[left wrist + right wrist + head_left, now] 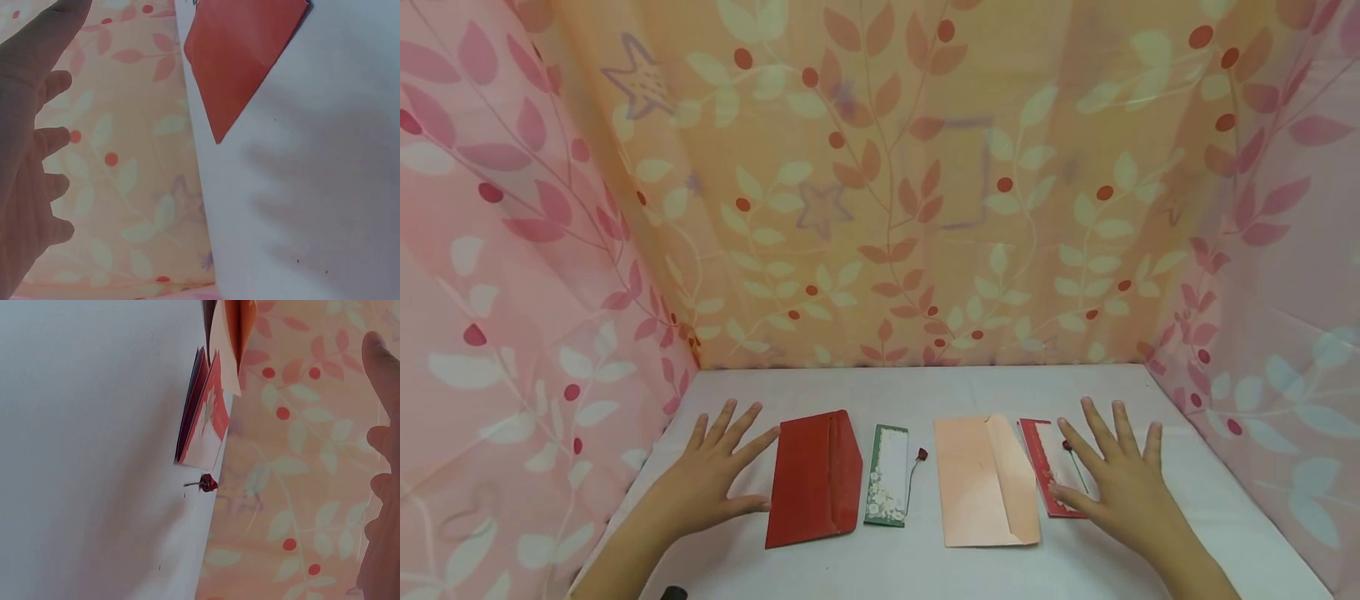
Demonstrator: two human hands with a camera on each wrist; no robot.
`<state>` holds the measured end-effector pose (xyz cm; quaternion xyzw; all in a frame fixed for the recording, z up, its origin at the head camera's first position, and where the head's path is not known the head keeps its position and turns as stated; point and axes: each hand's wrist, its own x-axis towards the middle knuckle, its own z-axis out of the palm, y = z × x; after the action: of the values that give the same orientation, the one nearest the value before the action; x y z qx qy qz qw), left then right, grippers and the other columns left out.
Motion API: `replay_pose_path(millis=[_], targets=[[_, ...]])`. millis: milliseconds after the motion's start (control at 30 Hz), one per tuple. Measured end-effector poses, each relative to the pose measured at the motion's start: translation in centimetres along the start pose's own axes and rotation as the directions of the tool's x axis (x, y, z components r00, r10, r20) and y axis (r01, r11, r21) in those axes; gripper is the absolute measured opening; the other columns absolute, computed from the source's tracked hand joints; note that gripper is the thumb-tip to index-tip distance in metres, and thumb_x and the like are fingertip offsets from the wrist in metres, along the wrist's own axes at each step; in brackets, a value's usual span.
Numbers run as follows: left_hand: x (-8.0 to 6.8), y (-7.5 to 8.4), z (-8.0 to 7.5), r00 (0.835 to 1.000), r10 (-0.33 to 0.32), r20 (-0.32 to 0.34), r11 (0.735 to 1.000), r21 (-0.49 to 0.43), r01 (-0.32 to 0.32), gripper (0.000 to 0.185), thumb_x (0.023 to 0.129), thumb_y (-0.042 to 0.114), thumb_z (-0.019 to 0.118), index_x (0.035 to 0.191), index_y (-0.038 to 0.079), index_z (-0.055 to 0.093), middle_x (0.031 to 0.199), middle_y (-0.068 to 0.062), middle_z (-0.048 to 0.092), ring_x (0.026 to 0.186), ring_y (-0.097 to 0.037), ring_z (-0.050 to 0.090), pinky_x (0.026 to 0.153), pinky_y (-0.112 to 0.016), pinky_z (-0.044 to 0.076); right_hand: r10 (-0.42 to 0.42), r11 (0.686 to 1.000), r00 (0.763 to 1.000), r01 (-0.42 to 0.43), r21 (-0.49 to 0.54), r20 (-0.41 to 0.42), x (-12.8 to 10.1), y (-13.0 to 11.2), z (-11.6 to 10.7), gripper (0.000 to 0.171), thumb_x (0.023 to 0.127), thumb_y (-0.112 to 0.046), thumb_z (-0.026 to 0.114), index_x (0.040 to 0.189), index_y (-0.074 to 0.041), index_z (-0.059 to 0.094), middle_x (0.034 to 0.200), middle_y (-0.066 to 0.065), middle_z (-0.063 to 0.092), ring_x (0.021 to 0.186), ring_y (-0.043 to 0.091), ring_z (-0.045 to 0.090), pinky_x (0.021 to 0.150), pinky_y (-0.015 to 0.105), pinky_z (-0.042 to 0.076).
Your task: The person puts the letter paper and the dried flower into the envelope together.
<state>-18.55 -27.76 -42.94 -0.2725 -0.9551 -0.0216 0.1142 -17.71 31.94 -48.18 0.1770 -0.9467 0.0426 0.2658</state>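
Left hand (711, 479) is spread flat, fingers released, just left of the dark red paper envelope (815, 479) on the white table (925, 392). Right hand (1120, 483), likewise released, is laid over the red-bordered card (1047, 467), well right of that envelope.

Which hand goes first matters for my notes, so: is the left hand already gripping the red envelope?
No: the left hand lies flat with fingers spread on the white table, beside the red envelope, gripping nothing.

I sit at a small craft booth: leaf-printed curtains (880, 183) from nine to three o'clock enclose my white table (925, 392).
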Motion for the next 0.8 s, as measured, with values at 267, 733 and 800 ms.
replay_pose_path(millis=[267,733,800], targets=[[1.3,0.4,0.8,1.000,-0.014,0.014,1.000,-0.019,0.015,0.096,0.078,0.078,0.067,0.158,0.033,0.038,0.172,-0.008,0.017,0.157,-0.045,0.008,0.118,-0.073,0.014,-0.030,0.999,0.999,0.031,0.035,-0.009,0.7,-0.9,0.3,0.099,0.077,-0.068,0.076,0.158,-0.026,0.039,0.173,0.008,0.009,0.158,0.041,-0.007,0.113,0.074,-0.016],[3.7,2.1,2.0,1.000,0.015,0.013,0.995,-0.102,-0.014,0.097,0.076,0.083,0.062,0.155,0.030,0.045,0.168,-0.009,0.028,0.156,-0.044,0.012,0.119,-0.072,0.010,-0.062,0.991,0.998,0.060,0.117,0.008,2.3,-3.6,1.4,0.098,0.079,-0.070,0.074,0.159,-0.025,0.038,0.173,0.007,0.012,0.158,0.040,-0.006,0.115,0.072,-0.017],[3.9,2.3,2.1,1.000,0.018,0.017,0.994,-0.111,-0.016,0.097,0.076,0.083,0.063,0.155,0.030,0.044,0.169,-0.009,0.028,0.156,-0.043,0.013,0.120,-0.071,0.010,-0.071,0.989,0.997,0.069,0.133,0.012,2.4,-4.1,1.6,0.097,0.080,-0.069,0.074,0.159,-0.026,0.038,0.173,0.007,0.013,0.158,0.039,-0.005,0.115,0.071,-0.017]])
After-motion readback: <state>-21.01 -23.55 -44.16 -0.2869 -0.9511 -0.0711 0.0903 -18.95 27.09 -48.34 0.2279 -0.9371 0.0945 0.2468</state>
